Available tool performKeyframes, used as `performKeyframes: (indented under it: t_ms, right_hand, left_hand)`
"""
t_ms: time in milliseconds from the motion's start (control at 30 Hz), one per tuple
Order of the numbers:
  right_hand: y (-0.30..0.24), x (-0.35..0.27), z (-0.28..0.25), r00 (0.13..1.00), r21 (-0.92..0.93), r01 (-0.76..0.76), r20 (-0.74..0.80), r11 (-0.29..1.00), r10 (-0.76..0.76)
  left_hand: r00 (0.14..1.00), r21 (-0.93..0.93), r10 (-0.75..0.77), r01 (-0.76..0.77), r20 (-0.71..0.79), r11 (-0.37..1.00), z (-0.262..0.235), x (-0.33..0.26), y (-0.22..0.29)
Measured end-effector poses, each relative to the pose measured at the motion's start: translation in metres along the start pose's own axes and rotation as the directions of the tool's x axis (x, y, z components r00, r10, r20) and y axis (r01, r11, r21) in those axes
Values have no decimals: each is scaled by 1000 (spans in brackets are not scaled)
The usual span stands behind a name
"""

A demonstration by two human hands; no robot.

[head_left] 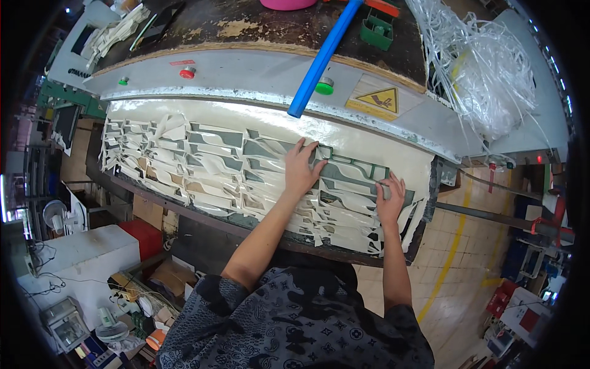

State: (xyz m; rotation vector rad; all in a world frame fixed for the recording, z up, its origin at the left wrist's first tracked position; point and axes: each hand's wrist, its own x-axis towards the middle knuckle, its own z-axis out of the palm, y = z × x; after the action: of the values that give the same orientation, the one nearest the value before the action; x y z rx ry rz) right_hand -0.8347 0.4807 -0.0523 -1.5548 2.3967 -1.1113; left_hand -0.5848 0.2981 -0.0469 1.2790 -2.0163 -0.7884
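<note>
A long green metal frame with crossbars, which looks like a cutting die (360,162), lies on a cream sheet (215,114) toward its right side. My left hand (300,168) grips the die's left end between thumb and fingers. My right hand (389,200) has its fingers and thumb bent around the right end. Left of and below the die, the sheet is cut into a web of thin curved scraps (212,163). Dark grey shows through the long openings. Parts of the die under my fingers are hidden.
Beyond the sheet runs a grey machine beam with a red button (187,72), a green button (324,86) and a yellow warning sign (378,98). A blue bar (326,58) juts over the sheet. Tangled clear plastic strips (485,74) lie at upper right.
</note>
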Motion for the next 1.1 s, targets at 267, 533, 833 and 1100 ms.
performKeyframes:
  t_ms: [267, 533, 833, 1100]
  right_hand:
    - [0, -1, -9, 1000, 128, -15, 10, 992, 14]
    - [0, -2, -15, 999, 135, -16, 41, 991, 11]
    - [-1, 0, -2, 1000, 9, -5, -25, 1000, 5]
    - [-1, 1, -4, 1000, -2, 6, -10, 1000, -6]
  left_hand:
    - [996, 49, 84, -83, -9, 995, 2, 2, -3]
    - [997, 68, 77, -79, 28, 995, 5, 2, -3]
    - [996, 98, 83, -87, 41, 991, 1, 3, -4]
    - [993, 91, 104, -108, 48, 990, 0, 5, -1]
